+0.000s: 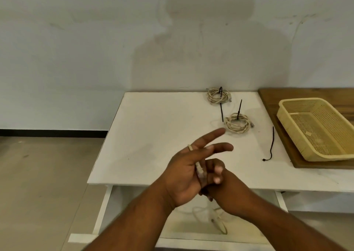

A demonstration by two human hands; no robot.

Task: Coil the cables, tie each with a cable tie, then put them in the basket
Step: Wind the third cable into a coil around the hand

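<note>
Two beige cables lie coiled on the white table (pixel 153 128), each with a black cable tie standing up from it: the far coil (pixel 218 96) and the near coil (pixel 237 123). A loose black cable tie (pixel 271 145) lies to their right. The yellow basket (pixel 287 115) stands empty on a wooden board at the right. Over the table's front edge, my left hand (pixel 189 164) has a third beige cable (pixel 257 171)... wound around its palm and fingers, its plug against the palm. My right hand (pixel 220 178) presses that cable from the right; the cable's rest (pixel 216 218) hangs below the table.
The wooden board (pixel 268 97) under the basket sits on the table's right side. A white frame (pixel 103 208) runs below the table's front edge. A grey wall stands behind and tiled floor lies to the left.
</note>
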